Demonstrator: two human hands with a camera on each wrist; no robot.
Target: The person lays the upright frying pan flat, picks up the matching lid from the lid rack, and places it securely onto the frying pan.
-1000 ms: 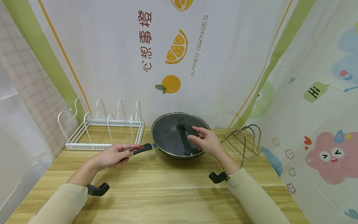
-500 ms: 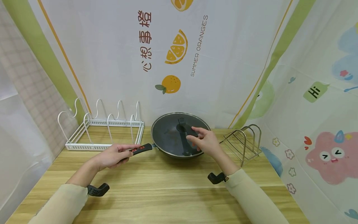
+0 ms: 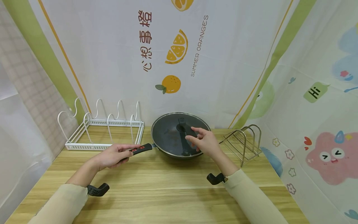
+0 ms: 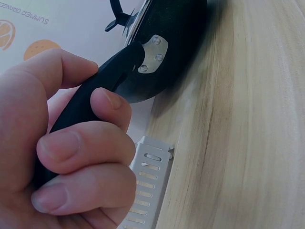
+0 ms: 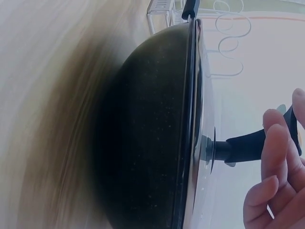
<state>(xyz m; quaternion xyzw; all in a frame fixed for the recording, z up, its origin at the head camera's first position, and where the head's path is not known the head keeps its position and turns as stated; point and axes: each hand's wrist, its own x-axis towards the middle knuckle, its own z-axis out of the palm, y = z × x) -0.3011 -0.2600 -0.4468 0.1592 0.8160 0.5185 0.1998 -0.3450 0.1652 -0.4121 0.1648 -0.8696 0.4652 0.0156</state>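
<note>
Sitting on the worktop (image 3: 167,189) near the back wall, the black wok (image 3: 167,137) kept its glass lid (image 3: 170,132) on. The left hand (image 3: 112,155) clenched the wok's long handle (image 3: 141,149), steadying it. The right hand (image 3: 205,143) had its fingers (image 5: 274,143) loosely bent at the lid handle (image 3: 188,129), not yet gripping. Lifting looked yet to begin; the white rack (image 3: 103,127) and metal rack (image 3: 246,140) stood bare alongside.
</note>
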